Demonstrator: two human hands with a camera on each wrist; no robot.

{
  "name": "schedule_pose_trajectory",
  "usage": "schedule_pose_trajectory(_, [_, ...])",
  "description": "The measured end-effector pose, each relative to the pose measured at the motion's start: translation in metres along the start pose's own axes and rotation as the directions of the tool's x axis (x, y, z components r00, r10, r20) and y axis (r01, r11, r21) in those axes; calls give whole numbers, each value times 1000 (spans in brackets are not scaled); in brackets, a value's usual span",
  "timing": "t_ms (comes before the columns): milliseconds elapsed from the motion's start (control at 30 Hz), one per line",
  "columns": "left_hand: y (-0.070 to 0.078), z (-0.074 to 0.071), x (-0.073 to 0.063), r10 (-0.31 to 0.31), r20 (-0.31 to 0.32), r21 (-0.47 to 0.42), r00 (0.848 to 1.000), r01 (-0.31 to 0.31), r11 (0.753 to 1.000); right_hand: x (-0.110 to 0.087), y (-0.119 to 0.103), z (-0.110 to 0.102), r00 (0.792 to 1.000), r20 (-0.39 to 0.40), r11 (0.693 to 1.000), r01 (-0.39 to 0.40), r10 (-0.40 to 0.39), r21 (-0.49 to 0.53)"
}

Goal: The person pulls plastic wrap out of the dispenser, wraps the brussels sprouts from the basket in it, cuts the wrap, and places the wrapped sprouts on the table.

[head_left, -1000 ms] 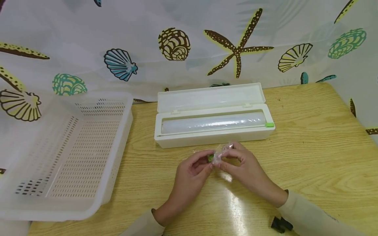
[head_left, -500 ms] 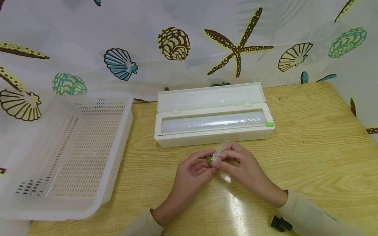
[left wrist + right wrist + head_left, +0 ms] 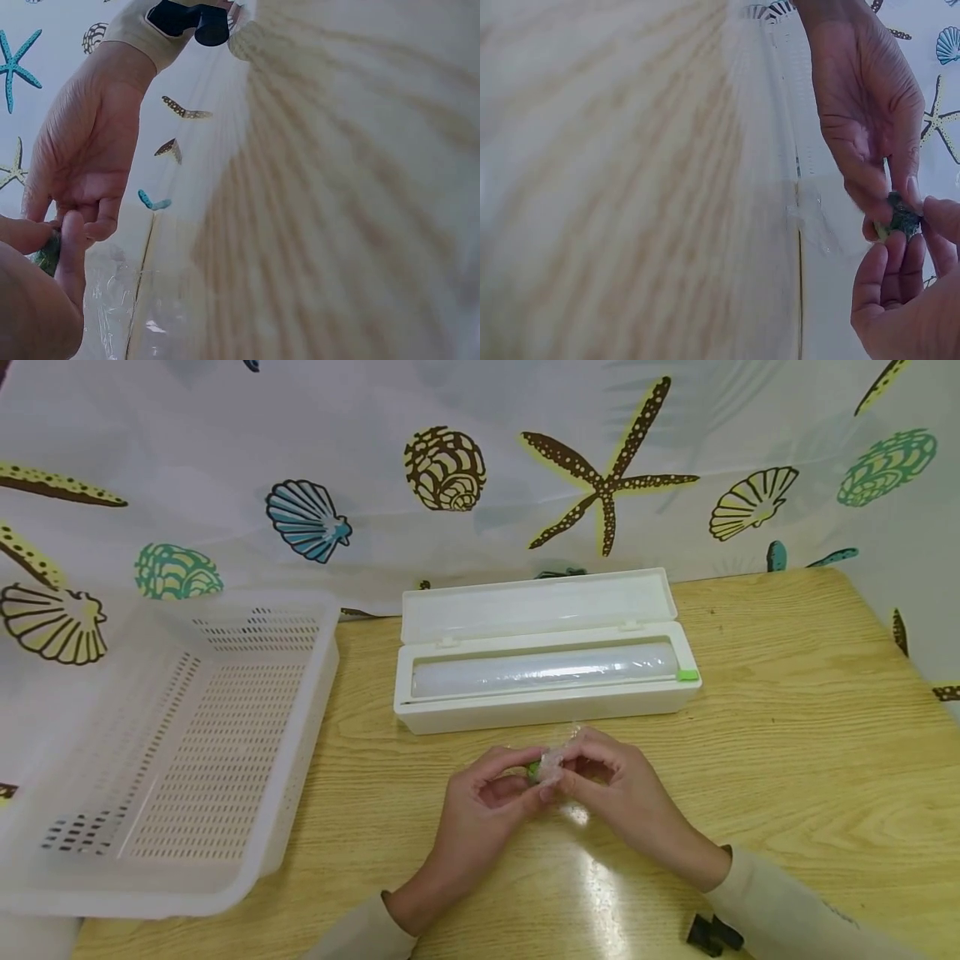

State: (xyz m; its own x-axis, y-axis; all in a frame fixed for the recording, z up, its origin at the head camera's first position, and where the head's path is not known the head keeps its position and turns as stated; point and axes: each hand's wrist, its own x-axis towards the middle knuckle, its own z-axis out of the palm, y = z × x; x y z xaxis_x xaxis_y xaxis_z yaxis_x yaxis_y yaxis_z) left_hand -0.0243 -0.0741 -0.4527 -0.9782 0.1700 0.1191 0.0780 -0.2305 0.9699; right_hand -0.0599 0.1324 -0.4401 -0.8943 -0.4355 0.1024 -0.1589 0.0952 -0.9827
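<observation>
In the head view, my left hand pinches a small green object from the left, thumb and fingers around it. Crumpled clear plastic wrap lies over its right side, gripped between the thumb and fingers of my right hand. In the left wrist view, the green object looks dark and sits between the fingertips of both hands. The right wrist view shows it as a dark green lump, partly hidden by fingers; its exact kind I cannot tell.
Behind the hands stands a long white box with its lid raised and a roll of cling film inside. A green tab sits at its right end. On the left is a white perforated basket. A patterned curtain backs the wooden table.
The fingers shift slightly around the green object, and the loose film above the right fingertips is gathered in closer. Box and basket stay where they were.
</observation>
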Motion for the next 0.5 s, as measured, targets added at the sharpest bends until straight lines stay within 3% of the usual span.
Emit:
schedule_pose_trajectory(167, [-2, 2, -1, -7, 52, -86, 999, 11, 996, 0, 3, 0, 1000, 10, 998, -23, 23, 52])
schedule_pose_trajectory(500, [0, 4, 0, -4, 70, -37, 998, 7, 999, -1, 1, -2, 994, 53, 984, -99, 92, 150])
